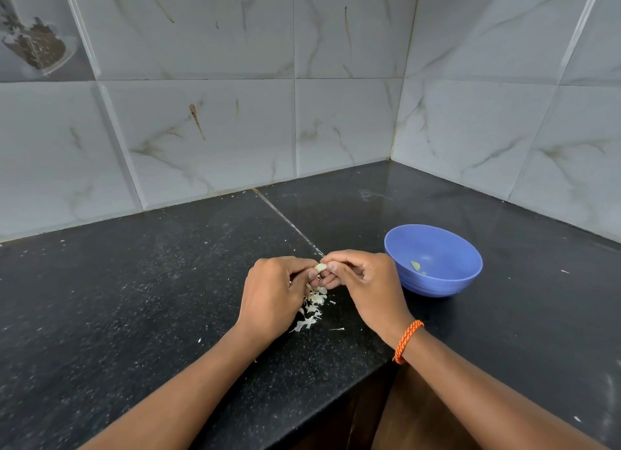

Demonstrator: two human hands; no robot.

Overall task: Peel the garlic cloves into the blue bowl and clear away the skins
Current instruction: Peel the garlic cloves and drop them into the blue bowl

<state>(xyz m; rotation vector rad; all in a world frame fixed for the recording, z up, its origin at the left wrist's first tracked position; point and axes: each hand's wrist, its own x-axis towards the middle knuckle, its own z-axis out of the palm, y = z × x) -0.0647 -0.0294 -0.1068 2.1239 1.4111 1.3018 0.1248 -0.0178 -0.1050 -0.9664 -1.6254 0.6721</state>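
A small pale garlic clove (321,267) is pinched between the fingertips of my left hand (279,291) and my right hand (361,280), just above the black counter. Both hands have curled fingers that meet at the clove. Beneath them lies a pile of thin white garlic skins (312,310). The blue bowl (437,283) stands on the counter just to the right of my right hand, with a peeled clove (416,265) and small bits inside it.
The black speckled counter (134,298) runs into a tiled corner (391,153) behind the bowl. Its front edge cuts in near my right forearm (379,375). Small skin flecks are scattered over the surface. An orange braided band (407,341) is on my right wrist.
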